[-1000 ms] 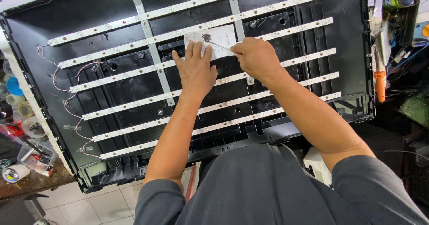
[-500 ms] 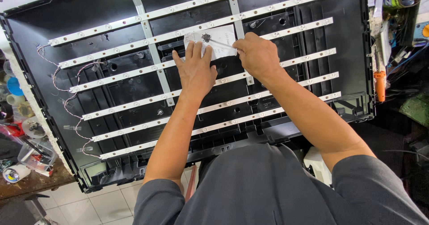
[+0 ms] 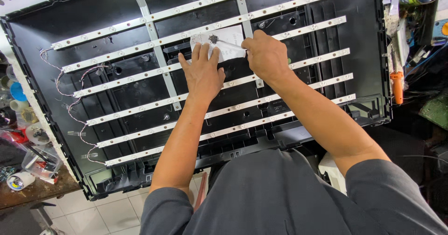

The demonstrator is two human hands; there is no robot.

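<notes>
Panel: a large black back panel (image 3: 116, 44) is laid flat and open-side up, so that every white light strip (image 3: 154, 97) across it can be reached from above.
Paper: a small white slip of paper (image 3: 231, 41) is set on the panel near its far middle, between two strips; a dark little heap (image 3: 213, 39) sits on it, seemingly kept there so the bits stay together and off the black surface.
Left hand: the left hand (image 3: 203, 74) is pressed flat, fingers spread wide, its fingertips on the paper's near left edge; nothing is gripped, and the paper appears to be pinned against sliding.
Right hand: the right hand (image 3: 266, 55) is closed narrowly on a thin metal tool (image 3: 228, 43), held like a pen, its tip reaching the heap.
Surroundings: an orange-handled tool (image 3: 397, 86) and tangled wires lie on the worktop (image 3: 436, 109) at the right; cups and jars are crowded at the left, kept off the panel.
</notes>
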